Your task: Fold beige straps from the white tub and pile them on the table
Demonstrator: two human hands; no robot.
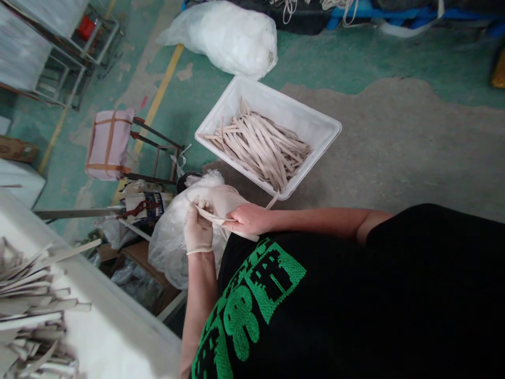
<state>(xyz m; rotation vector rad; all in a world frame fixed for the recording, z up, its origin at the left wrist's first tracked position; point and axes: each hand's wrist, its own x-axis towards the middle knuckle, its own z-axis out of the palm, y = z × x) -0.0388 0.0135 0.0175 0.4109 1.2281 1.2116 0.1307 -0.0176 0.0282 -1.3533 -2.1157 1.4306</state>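
Observation:
My left hand (pixel 198 229), in a thin pale glove, is closed on one end of a flat off-white strip (pixel 213 217). Bare and also closed, my right hand (pixel 249 218) grips the strip a little further along, close to my black shirt. Pale material hangs just below and behind the fingers, partly hidden by them. Beyond my hands a white plastic tub (pixel 315 118) stands on the floor, with a heap of similar strips (pixel 264 142) inside. One strip reaches over its near rim towards my right hand.
A white table (pixel 130 321) at lower left carries more strips (pixel 35 305). Beside my left hand is a clear plastic bag (pixel 169 247). A chair with a pink cushion (pixel 108 145) stands at left. A stuffed white sack (pixel 236 39) lies behind the tub.

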